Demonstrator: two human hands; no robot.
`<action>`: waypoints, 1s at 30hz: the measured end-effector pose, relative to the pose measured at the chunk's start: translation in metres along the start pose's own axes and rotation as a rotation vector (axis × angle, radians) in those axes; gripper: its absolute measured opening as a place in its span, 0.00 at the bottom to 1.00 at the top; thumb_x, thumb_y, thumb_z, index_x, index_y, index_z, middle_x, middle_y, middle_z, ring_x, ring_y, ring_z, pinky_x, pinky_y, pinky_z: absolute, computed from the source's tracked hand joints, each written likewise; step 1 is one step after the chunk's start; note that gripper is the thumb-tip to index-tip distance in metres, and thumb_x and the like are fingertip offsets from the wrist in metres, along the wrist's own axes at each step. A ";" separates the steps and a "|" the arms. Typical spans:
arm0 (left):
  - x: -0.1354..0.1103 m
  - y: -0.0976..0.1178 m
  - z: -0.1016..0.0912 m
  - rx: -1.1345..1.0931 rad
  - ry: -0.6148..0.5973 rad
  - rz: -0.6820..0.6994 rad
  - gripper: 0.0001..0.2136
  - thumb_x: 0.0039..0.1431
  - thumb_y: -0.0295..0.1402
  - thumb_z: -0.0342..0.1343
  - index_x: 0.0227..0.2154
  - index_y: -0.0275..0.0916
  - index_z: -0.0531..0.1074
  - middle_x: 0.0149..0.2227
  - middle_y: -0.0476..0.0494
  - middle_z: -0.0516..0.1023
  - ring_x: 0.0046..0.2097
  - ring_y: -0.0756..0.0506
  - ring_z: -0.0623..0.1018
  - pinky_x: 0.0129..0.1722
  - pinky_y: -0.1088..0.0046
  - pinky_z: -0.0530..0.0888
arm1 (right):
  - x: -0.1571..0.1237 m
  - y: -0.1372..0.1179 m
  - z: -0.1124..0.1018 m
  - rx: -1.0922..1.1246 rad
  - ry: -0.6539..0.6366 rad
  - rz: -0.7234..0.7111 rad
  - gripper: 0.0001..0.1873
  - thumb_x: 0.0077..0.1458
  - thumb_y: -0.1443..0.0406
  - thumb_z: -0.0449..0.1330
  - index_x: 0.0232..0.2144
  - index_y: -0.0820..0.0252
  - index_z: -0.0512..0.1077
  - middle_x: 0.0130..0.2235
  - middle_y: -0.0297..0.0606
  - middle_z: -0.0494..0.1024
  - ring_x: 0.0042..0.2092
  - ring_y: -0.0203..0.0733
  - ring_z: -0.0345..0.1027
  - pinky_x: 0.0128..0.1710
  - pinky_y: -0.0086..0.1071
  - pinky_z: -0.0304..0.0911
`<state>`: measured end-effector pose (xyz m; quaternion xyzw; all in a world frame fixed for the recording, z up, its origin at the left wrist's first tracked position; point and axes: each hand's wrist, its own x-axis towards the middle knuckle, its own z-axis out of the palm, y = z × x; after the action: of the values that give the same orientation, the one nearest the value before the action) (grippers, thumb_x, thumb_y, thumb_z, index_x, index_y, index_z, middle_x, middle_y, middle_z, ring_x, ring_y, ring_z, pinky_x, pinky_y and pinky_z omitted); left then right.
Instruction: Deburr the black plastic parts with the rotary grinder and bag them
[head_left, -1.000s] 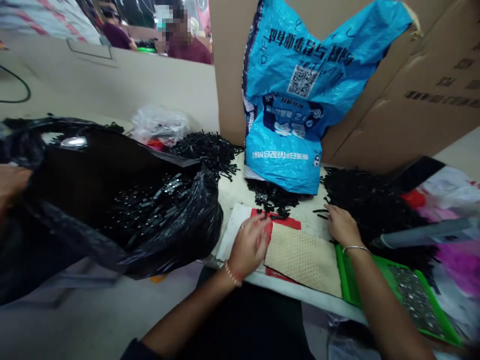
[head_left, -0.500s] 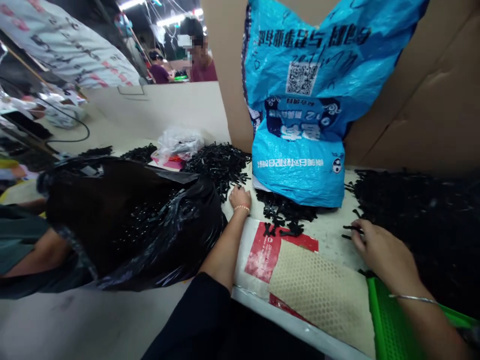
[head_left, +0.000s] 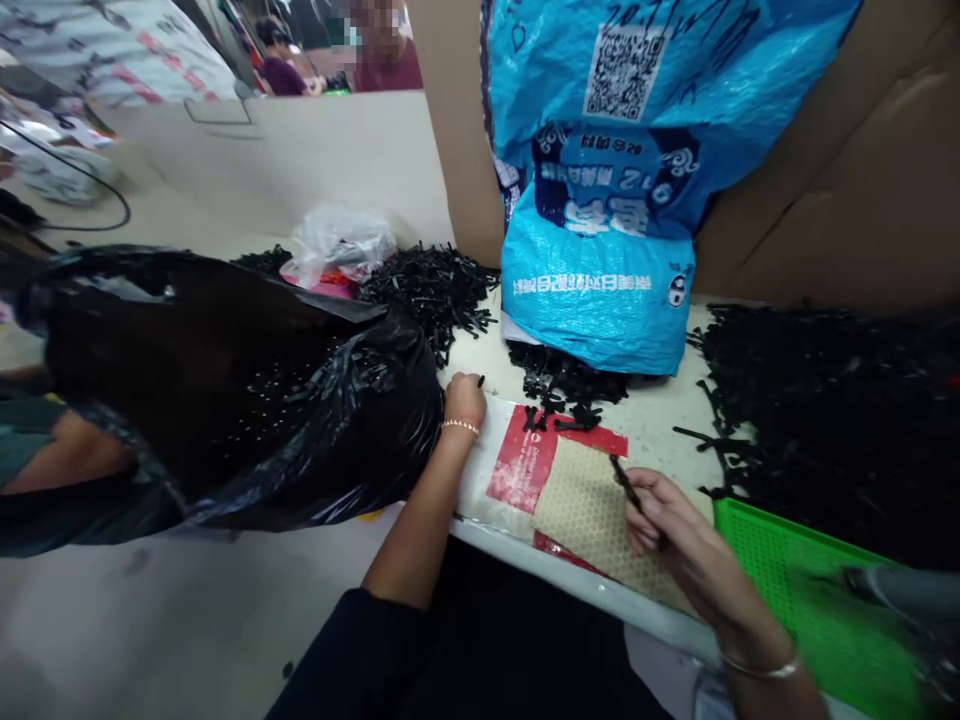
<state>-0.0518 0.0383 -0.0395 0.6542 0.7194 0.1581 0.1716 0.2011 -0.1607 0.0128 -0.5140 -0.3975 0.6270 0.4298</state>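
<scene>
My left hand [head_left: 465, 400] is closed beside the black plastic bag [head_left: 360, 420], with the tip of a small black piece showing at its fingers. Between the thumb and fingers of my right hand [head_left: 667, 525] is a thin black strip [head_left: 624, 482], held tilted above a beige honeycomb-patterned mat [head_left: 581, 500]. Several black strips with widened ends [head_left: 574, 418] lie just beyond the red-and-white printed sheet [head_left: 517, 470]. A large heap of similar black pieces [head_left: 832, 420] spreads at the right, and another pile [head_left: 431, 295] lies past my left hand.
A blue woven sack [head_left: 600, 270] stands at the back against cardboard [head_left: 847, 170]. At the lower right is a green perforated basket [head_left: 787, 560] with a grey tool-like object [head_left: 911, 590] over it. Another person's arm [head_left: 67, 455] reaches behind the black bag. Further people are in the background.
My right hand has moved left from the edge of the right heap to above the mat, carrying a black strip. My left hand has drawn back from the left pile. The view has tilted down.
</scene>
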 end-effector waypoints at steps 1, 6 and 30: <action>-0.016 0.002 -0.001 -0.072 0.016 0.068 0.14 0.58 0.20 0.49 0.43 0.32 0.77 0.42 0.32 0.75 0.48 0.39 0.74 0.51 0.66 0.67 | -0.002 0.008 0.011 0.063 -0.014 0.018 0.17 0.59 0.51 0.54 0.45 0.54 0.64 0.24 0.28 0.59 0.25 0.33 0.54 0.27 0.27 0.57; -0.106 0.022 -0.007 -0.979 -0.254 0.156 0.15 0.57 0.26 0.57 0.48 0.36 0.76 0.43 0.40 0.76 0.44 0.45 0.74 0.50 0.68 0.68 | -0.012 0.040 0.048 -0.065 0.052 -0.047 0.14 0.60 0.53 0.57 0.43 0.53 0.64 0.27 0.29 0.65 0.28 0.33 0.60 0.30 0.27 0.60; -0.196 0.041 -0.040 -1.632 -0.864 -0.085 0.09 0.52 0.34 0.64 0.33 0.32 0.78 0.32 0.43 0.76 0.36 0.50 0.73 0.43 0.73 0.68 | -0.039 0.044 0.068 -1.157 0.516 -0.825 0.17 0.57 0.72 0.61 0.50 0.58 0.69 0.40 0.38 0.79 0.39 0.38 0.72 0.41 0.33 0.66</action>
<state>-0.0169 -0.1526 0.0228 0.3060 0.2821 0.3519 0.8384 0.1320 -0.2158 -0.0063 -0.5975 -0.7102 -0.0339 0.3707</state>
